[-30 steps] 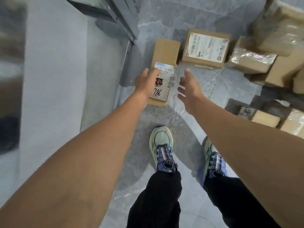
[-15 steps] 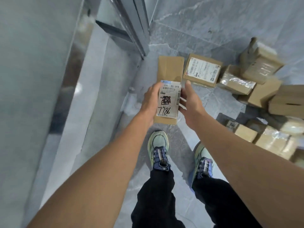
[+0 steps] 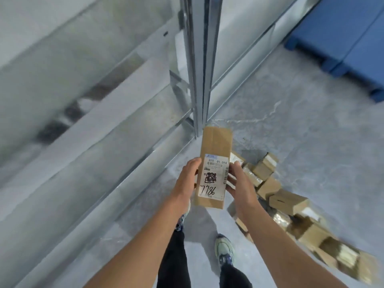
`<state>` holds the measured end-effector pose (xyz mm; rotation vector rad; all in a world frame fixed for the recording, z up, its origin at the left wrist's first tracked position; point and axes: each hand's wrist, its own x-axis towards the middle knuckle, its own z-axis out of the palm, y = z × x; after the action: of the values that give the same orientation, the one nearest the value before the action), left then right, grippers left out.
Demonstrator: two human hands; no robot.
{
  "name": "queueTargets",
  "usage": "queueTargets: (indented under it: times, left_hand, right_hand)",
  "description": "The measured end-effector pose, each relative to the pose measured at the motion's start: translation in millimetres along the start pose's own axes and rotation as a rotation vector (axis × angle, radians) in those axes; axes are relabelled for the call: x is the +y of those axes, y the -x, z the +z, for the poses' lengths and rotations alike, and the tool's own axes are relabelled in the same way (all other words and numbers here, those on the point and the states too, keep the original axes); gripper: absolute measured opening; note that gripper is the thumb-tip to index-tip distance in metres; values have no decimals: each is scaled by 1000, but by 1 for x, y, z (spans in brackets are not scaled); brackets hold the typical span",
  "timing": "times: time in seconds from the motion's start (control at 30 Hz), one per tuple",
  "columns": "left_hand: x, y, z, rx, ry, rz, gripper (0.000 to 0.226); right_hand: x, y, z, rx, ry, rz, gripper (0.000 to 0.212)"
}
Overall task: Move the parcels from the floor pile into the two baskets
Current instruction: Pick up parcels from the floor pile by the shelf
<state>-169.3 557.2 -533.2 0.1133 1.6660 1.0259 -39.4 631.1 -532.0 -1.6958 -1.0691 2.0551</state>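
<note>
From the head camera, a long brown parcel point(image 3: 215, 163) is held up in the air in front of the person, clear of the grey floor point(image 3: 311, 132), with its long side pointing away from them. Its white label point(image 3: 214, 177) faces the camera, with "7786" handwritten under a scribbled mark. The left hand point(image 3: 188, 179) holds the parcel's left edge, thumb lying along the label's side and fingers hidden behind the box. The right hand point(image 3: 239, 183) holds the opposite edge, thumb at the label's barcode strip and fingers curled underneath. Each grip is closed onto the parcel, so the box sits pinched between the two hands. The pile point(image 3: 286, 204) of other small brown boxes lies on the floor to the right, running from just behind the right hand toward the lower right corner, where it is blurred. A metal shelf post point(image 3: 201, 59) stands on the floor just beyond the parcel's far end. A blue plastic thing point(image 3: 349, 38) rests on the floor at the top right corner. One pale shoe point(image 3: 224, 249) shows below the hands.
</note>
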Motion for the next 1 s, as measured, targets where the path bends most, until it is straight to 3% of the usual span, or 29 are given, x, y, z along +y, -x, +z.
queueTargets:
  times: [0.1,0.23,0.5,0.83,1.0]
  left_hand:
    - [20,69,2,101,107,60,66]
    - [37,155,-2,170,235,168,49]
    - [32,305,-52,378,428,310,50]
    - [-90,499,-152,716,631,392,76]
    - [-177,593,-188,857,738,393,62]
  right_hand:
    - [-39,61,-7,-111,104,-87,41]
    - [-75,130,-2,-233,226,-158,43]
    - [-90,248,52,-469,364,-248,40]
    - [19,415,158,-832,592,-242,40]
    - [100,502,194,-1025,735,-250,38]
